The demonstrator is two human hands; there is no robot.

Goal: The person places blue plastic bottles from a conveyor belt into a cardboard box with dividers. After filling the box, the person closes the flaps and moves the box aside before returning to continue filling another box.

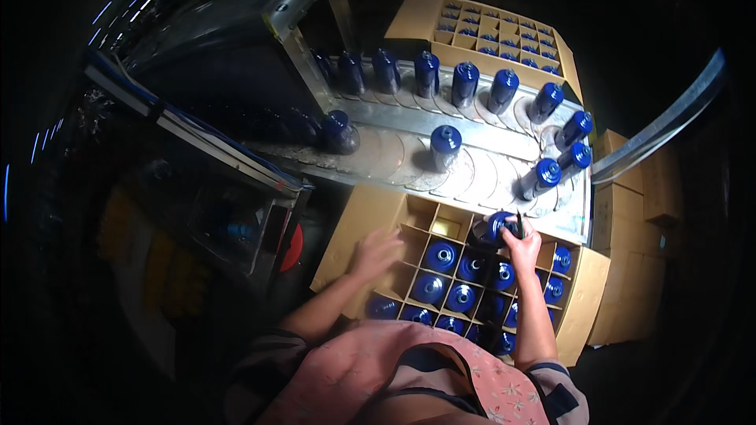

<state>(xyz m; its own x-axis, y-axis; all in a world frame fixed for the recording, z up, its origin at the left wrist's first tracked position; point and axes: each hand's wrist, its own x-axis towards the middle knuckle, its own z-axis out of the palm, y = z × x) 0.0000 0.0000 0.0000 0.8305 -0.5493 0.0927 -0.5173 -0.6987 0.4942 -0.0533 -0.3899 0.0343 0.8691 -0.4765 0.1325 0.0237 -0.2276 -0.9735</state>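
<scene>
Right hand (521, 245) grips a blue-capped bottle (498, 226) by its top, above the divided carton's (356, 220) far cells. Left hand (376, 253), fingers spread, presses flat on the carton's left edge, likely steadying it. Conveyor (409, 153) beyond the carton carries more bottles.

The right hand (521, 245) closes over a blue-capped bottle (498, 226), hiding the bottle's body, so only the cap shows above the fingers. Below the grip, the forearm covers part of the divided carton (370, 212) and some bottles in its cells. Left of the grip, the left hand (376, 253) rests on the carton's dividers, covering the cell beneath. Far above the grip, a second carton (417, 20) holds bottles too small to count. Left of the conveyor (472, 134), the machinery is too dark to make out.
</scene>
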